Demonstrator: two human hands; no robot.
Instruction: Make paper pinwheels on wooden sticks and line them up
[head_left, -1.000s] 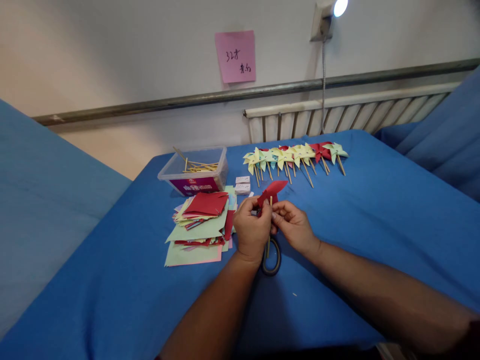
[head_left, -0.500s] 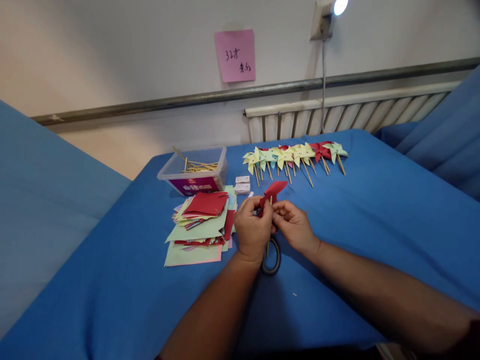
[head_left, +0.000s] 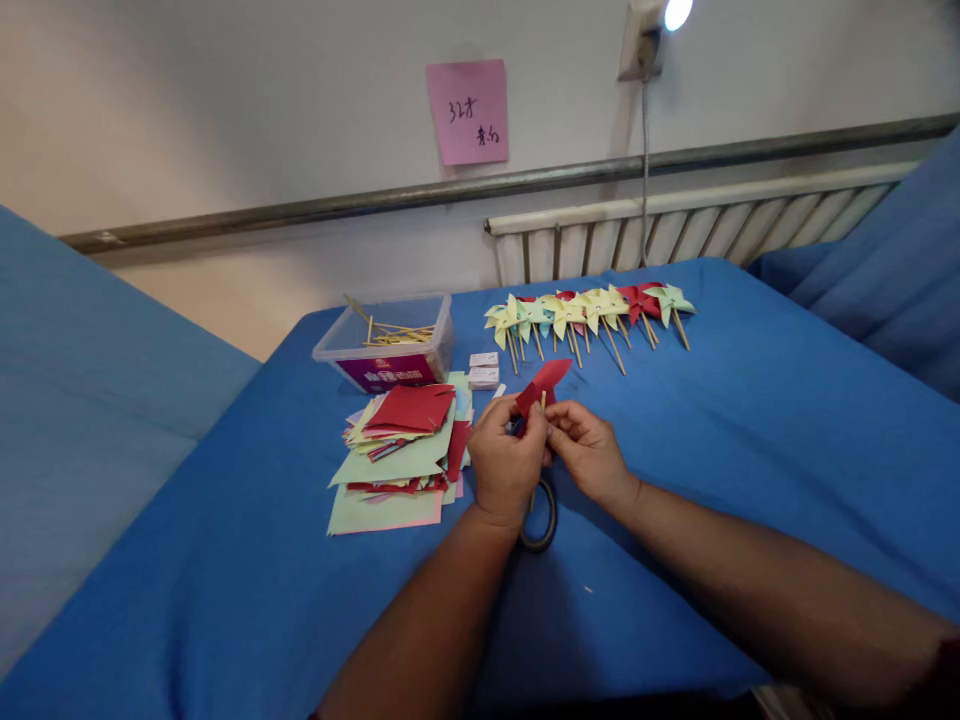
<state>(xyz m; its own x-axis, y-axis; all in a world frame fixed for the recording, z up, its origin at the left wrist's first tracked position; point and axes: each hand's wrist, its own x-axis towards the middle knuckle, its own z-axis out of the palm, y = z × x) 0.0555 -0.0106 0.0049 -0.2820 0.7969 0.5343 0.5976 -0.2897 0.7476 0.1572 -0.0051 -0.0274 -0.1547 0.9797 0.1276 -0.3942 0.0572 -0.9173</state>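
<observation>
My left hand and my right hand meet over the middle of the blue cloth. Together they pinch a red paper pinwheel against a thin wooden stick whose tip shows between my fingers. The red paper's folded wings stick up above my fingertips. A dark ring, like a roll of tape, lies on the cloth just under my wrists. The lower stick is mostly hidden behind my left hand.
A stack of red, green and pink paper squares lies left of my hands. Behind it stand a clear tub with sticks and two small white boxes. A row of several finished pinwheels lies at the back.
My hands have stayed close together on the red pinwheel, with only slight finger shifts. The view has drifted a little.
</observation>
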